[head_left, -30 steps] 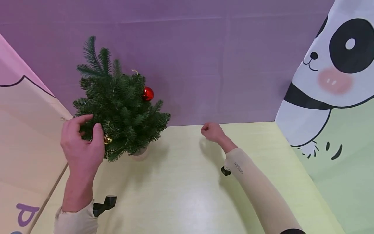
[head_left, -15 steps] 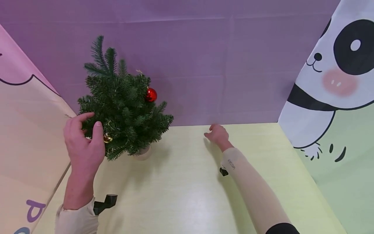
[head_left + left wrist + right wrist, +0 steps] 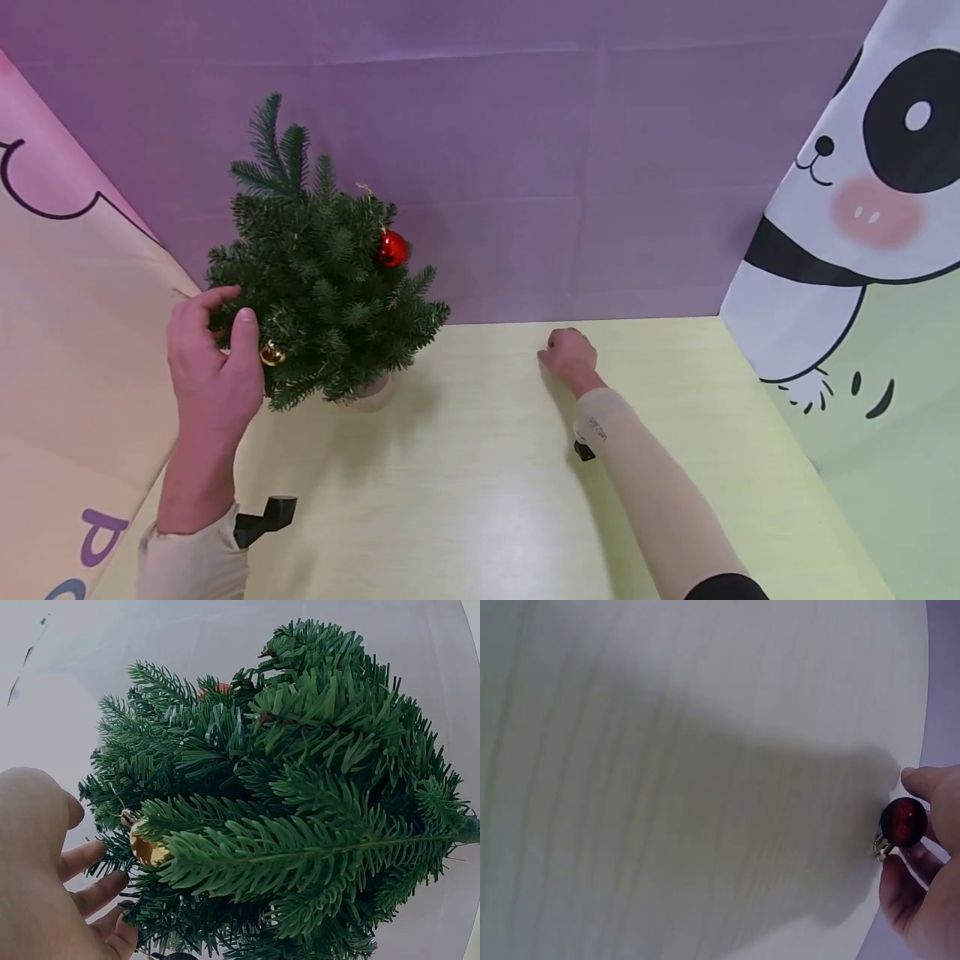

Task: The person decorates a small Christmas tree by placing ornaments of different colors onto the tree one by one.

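A small artificial Christmas tree (image 3: 322, 283) stands at the back left, with a shiny red bauble (image 3: 392, 248) on its right side and a gold bauble (image 3: 272, 353) low on its left. My left hand (image 3: 213, 367) is beside the gold bauble, thumb apart from loosely bent fingers. In the left wrist view, those fingertips reach the branch tips near the bauble. My right hand (image 3: 570, 354) is low over the table by the back wall. In the right wrist view its fingers curl around a dark red bauble (image 3: 904, 823) with a gold cap, which the hand hides in the head view.
The pale wooden table (image 3: 450, 467) meets a purple cloth wall (image 3: 525, 167) at the back. A panda print (image 3: 862, 208) covers the right side cloth, and a beige and pink cloth (image 3: 67, 317) hangs at the left.
My right hand has moved slightly right; its fingers spread, then curled in again. My left hand stays by the gold bauble. The whole head view has shifted a little.
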`<act>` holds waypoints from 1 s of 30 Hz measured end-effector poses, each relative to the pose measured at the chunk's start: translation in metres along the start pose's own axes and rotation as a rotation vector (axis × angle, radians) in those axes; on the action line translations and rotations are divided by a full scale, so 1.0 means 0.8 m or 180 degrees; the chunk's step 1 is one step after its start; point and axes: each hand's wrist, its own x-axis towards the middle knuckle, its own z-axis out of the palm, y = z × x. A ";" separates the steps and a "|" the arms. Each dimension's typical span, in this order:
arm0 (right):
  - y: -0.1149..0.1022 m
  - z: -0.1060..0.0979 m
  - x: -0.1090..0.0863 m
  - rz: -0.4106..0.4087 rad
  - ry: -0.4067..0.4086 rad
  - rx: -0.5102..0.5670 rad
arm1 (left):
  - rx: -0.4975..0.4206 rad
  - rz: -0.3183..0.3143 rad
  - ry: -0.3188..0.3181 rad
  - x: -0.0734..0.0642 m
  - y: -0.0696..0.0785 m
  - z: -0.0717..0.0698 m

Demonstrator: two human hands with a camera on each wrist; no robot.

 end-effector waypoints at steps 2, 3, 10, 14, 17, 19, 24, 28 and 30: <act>0.004 -0.001 -0.002 -0.0035 0.0031 0.0026 | -0.0004 0.0003 -0.0008 0.000 -0.001 0.001; 0.006 -0.001 -0.003 -0.0039 0.0049 0.0022 | -0.0005 0.0006 -0.0010 -0.001 -0.001 0.001; 0.019 -0.009 -0.014 0.0109 0.0273 -0.0072 | -0.0021 0.0027 0.0039 0.001 -0.004 0.002; 0.028 -0.013 -0.016 0.0141 0.0236 0.0045 | -0.0037 -0.0050 0.0046 0.001 -0.005 0.002; 0.038 -0.013 -0.016 0.0102 0.0179 0.0160 | -0.0057 -0.0090 0.0057 0.000 -0.006 0.002; 0.045 -0.011 -0.015 0.0086 0.0179 0.0205 | -0.0063 -0.0099 0.0057 -0.001 -0.006 0.002; 0.058 -0.005 -0.014 0.0193 0.0234 0.0330 | -0.0111 -0.0069 0.0033 -0.002 -0.007 0.005; 0.062 -0.004 -0.017 0.0346 0.0228 0.0400 | -0.0184 -0.0029 0.0025 -0.002 -0.010 0.005; 0.062 -0.005 -0.018 0.0387 0.0216 0.0423 | -0.0227 -0.0005 0.0049 -0.002 -0.012 0.004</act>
